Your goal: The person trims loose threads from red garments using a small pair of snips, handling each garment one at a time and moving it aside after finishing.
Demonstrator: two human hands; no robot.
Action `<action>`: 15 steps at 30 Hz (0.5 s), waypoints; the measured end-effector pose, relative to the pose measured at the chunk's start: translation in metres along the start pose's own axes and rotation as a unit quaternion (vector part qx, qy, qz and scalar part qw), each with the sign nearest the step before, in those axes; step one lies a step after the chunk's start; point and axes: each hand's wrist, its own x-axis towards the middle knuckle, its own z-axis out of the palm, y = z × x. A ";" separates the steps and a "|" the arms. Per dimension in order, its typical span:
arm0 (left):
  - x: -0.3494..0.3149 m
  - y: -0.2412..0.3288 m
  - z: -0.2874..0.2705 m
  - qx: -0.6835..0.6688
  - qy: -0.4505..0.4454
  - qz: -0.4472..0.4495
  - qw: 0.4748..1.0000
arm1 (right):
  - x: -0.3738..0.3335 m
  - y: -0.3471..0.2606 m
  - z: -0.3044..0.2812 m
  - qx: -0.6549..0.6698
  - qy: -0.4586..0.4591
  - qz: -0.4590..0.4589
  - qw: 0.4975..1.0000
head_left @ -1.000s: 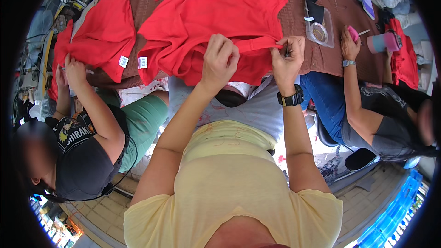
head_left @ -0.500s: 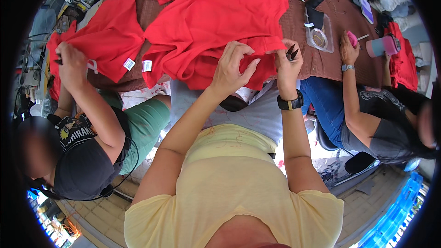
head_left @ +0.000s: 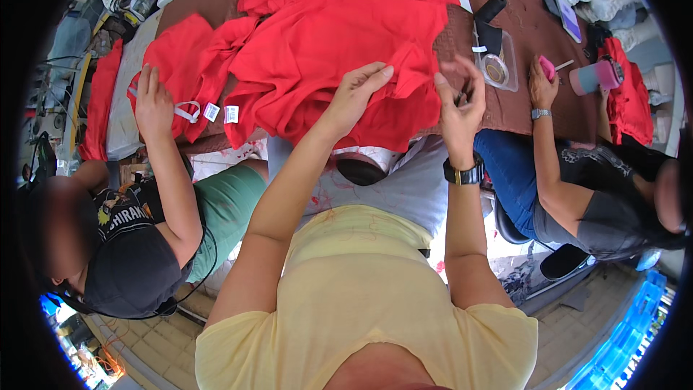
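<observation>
A heap of red garments covers the middle of the table in front of me. My left hand pinches a fold of the red cloth at the near side of the heap, thumb and fingers together. Just right of the cloth is my right hand, thumb and forefinger raised apart and slightly blurred. Dark thread snips sit in its palm, mostly hidden by the fingers. A white tag hangs at the heap's left near corner.
At left, a co-worker's hand rests on another red garment. A clear plastic box stands right of the heap. Beyond it are another person's hand and a pink-and-teal tumbler. A brown cloth covers the table.
My right hand has come off the cloth's edge and opened its upper fingers. My left hand has closed on the cloth. The left co-worker's hand has moved right and its garment has shifted.
</observation>
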 end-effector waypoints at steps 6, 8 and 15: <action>0.002 0.035 0.011 -0.116 -0.052 0.066 0.990 | -0.009 0.007 0.009 0.015 -0.053 -0.003 0.998; 0.001 0.038 0.009 -0.047 -0.047 0.065 0.996 | -0.011 -0.012 0.018 0.028 -0.103 0.072 0.992; -0.014 0.053 0.002 0.091 0.134 0.093 0.982 | 0.021 -0.018 0.033 0.047 -0.079 0.002 0.996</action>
